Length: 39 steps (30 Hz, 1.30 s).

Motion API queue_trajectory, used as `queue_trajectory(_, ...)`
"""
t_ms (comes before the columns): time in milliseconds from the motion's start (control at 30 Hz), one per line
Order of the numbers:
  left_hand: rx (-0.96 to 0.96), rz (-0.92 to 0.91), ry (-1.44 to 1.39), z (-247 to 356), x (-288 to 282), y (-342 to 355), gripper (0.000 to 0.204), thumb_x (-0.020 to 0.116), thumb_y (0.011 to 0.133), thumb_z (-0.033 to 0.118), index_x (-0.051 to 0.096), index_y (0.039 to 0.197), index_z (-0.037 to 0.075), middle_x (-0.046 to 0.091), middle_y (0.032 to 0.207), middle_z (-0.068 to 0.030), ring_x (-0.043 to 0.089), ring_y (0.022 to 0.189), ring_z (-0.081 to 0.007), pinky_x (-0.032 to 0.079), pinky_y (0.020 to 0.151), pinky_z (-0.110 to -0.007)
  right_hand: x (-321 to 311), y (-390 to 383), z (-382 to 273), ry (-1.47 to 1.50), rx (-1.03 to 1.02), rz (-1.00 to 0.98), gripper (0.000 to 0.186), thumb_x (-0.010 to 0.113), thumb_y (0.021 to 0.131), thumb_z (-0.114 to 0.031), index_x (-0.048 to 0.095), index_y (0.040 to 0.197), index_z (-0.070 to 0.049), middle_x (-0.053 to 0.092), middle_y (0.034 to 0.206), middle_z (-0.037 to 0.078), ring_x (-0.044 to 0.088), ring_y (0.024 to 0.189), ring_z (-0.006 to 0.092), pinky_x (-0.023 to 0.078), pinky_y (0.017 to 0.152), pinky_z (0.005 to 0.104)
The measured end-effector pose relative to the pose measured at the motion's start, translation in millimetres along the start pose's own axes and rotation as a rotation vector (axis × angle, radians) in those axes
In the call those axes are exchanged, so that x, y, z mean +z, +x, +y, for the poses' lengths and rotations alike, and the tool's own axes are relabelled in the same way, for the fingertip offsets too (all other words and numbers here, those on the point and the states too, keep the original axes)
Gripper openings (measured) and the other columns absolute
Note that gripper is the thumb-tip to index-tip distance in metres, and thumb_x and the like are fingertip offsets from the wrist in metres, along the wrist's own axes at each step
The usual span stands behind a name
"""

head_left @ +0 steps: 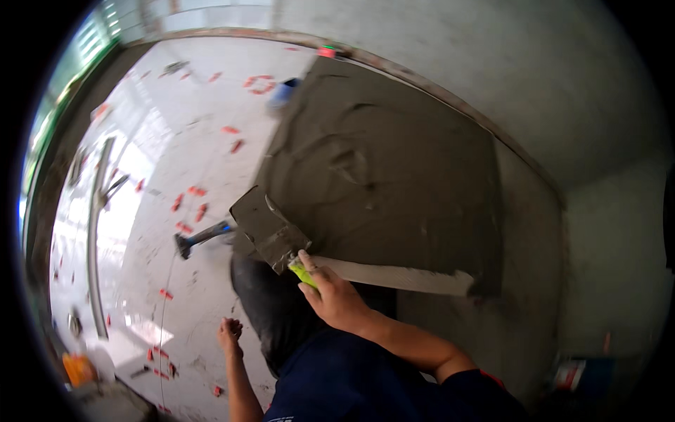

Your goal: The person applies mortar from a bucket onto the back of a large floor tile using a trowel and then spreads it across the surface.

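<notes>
My right hand point(337, 299) is closed round the yellow-green handle of a trowel point(264, 221). Grey mortar coats the trowel's broad blade, which lies over the left near corner of a large slab point(415, 276). Wet grey mortar point(422, 169) is spread across most of that slab, with curved ridges in it. Along its near edge a pale strip shows bare. My left hand point(230, 334) hangs low at the left, above the tiled floor and away from the slab. Its fingers are curled in, and nothing shows in them.
Glossy pale floor tiles point(204, 155) stretch out on the left, dotted with red tile-levelling pieces point(202, 211). A hammer point(200, 239) lies beside my knee. Farther off are a blue container point(283, 92) and a long metal straightedge point(97, 239). Bare walls point(492, 63) bound the far and right sides.
</notes>
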<state>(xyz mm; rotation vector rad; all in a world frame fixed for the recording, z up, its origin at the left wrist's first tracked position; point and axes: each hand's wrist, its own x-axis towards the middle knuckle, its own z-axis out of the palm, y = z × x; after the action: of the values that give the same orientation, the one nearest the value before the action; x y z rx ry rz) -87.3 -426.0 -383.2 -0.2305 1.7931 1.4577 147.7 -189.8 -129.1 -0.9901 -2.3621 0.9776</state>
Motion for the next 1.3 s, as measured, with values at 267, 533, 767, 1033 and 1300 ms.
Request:
queue_trajectory(267,0.044,-0.117,0.079,18,16,14,0.041,0.048,0.09,0.043,0.057,0.092,0.003,0.061,0.08,-0.0086,0.059,0.072,-0.0174,0.049,0.067,-0.027,-86,-111,80,-0.288,0.53,0.22,0.061,0.053,0.088,-0.019,0.023,0.141,-0.011,0.058,0.094,0.021,0.06,0.077,0.0363,0.049,0.068,0.0424)
queue_trajectory(533,0.031,-0.057,0.149,21,9,14,0.047,0.048,0.088,0.048,0.057,0.095,0.003,0.061,0.08,-0.0067,0.058,0.071,-0.0156,0.044,0.064,-0.027,-274,-166,219,-0.778,1.062,0.517,0.043,0.059,0.077,-0.022,0.049,0.115,-0.006,0.061,0.09,0.02,0.06,0.086,0.0377,0.047,0.072,0.0479)
queue_trajectory(767,0.068,-0.015,0.215,35,9,-10,0.046,0.047,0.089,0.048,0.057,0.092,0.003,0.061,0.079,-0.007,0.058,0.067,-0.0149,0.045,0.06,-0.025,-343,-137,299,-0.151,1.093,0.341,0.036,0.062,0.07,-0.017,0.054,0.101,0.0,0.058,0.075,0.015,0.055,0.069,0.0287,0.044,0.058,0.0368)
queue_trajectory(1033,-0.11,0.063,0.312,-1,-19,-22,0.049,0.048,0.088,0.05,0.057,0.095,0.002,0.061,0.083,-0.0082,0.059,0.071,-0.0171,0.045,0.064,-0.028,-303,-184,222,-0.486,0.817,-0.249,0.045,0.065,0.068,-0.021,0.055,0.109,-0.004,0.062,0.088,0.021,0.059,0.084,0.0379,0.048,0.07,0.043)
queue_trajectory(1300,-0.142,-0.001,0.408,5,-17,5,0.051,0.047,0.087,0.053,0.057,0.095,0.004,0.06,0.08,-0.0069,0.057,0.067,-0.0162,0.045,0.06,-0.026,-323,-263,236,-0.777,0.907,0.201,0.031,0.064,0.071,-0.018,0.053,0.097,-0.004,0.061,0.076,0.018,0.059,0.074,0.0363,0.048,0.064,0.0436)
